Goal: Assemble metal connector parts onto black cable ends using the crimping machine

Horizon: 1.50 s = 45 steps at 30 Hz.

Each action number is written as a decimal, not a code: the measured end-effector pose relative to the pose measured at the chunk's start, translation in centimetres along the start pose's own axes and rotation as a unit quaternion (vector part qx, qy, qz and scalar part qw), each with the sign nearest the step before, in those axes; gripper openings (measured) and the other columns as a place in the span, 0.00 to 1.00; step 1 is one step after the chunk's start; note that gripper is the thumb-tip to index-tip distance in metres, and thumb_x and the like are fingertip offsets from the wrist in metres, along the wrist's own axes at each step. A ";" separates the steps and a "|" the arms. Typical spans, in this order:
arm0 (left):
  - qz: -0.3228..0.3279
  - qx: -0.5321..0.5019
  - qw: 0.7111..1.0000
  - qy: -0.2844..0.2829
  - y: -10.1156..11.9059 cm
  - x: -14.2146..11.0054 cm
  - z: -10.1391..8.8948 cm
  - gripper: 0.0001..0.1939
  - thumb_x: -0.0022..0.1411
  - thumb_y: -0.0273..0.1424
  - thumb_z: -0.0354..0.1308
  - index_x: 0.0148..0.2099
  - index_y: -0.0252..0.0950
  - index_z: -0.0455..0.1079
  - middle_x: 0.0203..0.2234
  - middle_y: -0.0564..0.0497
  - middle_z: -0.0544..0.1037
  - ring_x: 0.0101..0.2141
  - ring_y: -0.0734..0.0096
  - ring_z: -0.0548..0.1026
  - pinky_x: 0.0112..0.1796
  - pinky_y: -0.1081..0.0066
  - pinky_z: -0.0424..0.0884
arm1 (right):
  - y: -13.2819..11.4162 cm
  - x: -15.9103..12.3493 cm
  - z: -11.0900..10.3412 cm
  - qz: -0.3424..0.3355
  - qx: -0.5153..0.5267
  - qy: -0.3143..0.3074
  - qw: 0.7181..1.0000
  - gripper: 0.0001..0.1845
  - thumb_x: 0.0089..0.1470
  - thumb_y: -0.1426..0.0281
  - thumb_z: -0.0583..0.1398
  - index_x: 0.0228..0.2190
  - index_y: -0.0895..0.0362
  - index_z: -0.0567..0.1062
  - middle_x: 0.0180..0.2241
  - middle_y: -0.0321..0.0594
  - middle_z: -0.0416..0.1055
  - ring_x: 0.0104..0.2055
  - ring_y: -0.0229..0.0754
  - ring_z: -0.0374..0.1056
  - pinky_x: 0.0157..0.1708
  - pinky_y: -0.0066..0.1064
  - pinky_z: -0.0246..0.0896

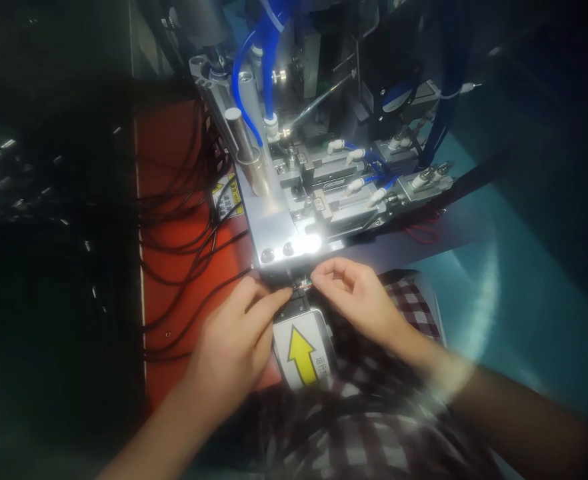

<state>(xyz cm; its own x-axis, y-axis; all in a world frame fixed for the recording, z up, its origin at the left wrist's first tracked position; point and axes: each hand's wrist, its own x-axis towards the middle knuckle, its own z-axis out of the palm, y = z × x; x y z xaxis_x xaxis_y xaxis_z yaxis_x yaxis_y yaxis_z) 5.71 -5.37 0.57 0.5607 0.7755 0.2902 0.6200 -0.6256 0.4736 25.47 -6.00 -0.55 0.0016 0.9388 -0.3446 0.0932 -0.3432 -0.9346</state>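
Both hands meet at the front of a metal machine fixture [274, 220]. From the left, my left hand [237, 327] has its thumb and fingers closed together, the tips at the edge of a small slot. My right hand [357, 293] is pinched on the other side, thumb against forefinger. Between the fingertips lies a tiny shiny part with an orange-red tint [303, 285]; its kind is too small to tell. What each pinch holds is hidden. Just below sits a white block with a yellow arrow [301, 353].
Blue air tubes [269, 73] and small pneumatic cylinders [349, 200] fill the machine behind my hands. A metal post [244, 147] stands upright on the fixture. Black cables [189, 247] run over the orange base [164, 287] at left. Checkered cloth [359, 440] lies below my arms.
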 end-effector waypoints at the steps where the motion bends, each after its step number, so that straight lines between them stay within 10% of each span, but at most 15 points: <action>1: 0.000 0.000 1.000 -0.001 0.0 0.0 0.0 0.15 0.63 0.17 0.50 0.49 0.32 0.72 0.32 0.50 0.68 0.32 0.75 0.70 0.32 0.76 0.68 | -0.1 0.0 0.0 0.001 -0.001 -0.004 1.000 0.08 0.54 0.65 0.60 0.29 0.58 0.73 0.23 0.33 0.64 0.22 0.34 0.57 0.21 0.26 0.53; 21: -0.006 -0.011 1.000 -0.010 -0.2 0.0 0.0 0.16 0.64 0.18 0.50 0.50 0.35 0.70 0.33 0.50 0.68 0.33 0.74 0.71 0.33 0.76 0.69 | 0.3 0.0 0.7 -0.039 0.011 0.007 0.999 0.07 0.55 0.67 0.59 0.27 0.56 0.69 0.27 0.35 0.66 0.26 0.36 0.62 0.26 0.28 0.59; 45: 0.037 0.138 0.982 -0.122 0.1 0.8 -0.9 0.24 0.61 0.20 0.45 0.56 0.39 0.68 0.30 0.49 0.68 0.27 0.71 0.70 0.24 0.75 0.67 | 1.4 0.8 -0.1 0.081 0.215 -0.088 0.969 0.12 0.54 0.63 0.59 0.26 0.58 0.71 0.20 0.30 0.64 0.17 0.30 0.55 0.19 0.25 0.47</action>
<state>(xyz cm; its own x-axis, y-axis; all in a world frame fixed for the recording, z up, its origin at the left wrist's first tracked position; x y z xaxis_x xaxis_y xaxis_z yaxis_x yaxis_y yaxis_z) 5.76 -4.71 1.60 0.7039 0.7045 0.0908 0.6788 -0.7048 0.2062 25.68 -5.72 -2.12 -0.1923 0.8648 -0.4639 -0.3177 -0.5021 -0.8043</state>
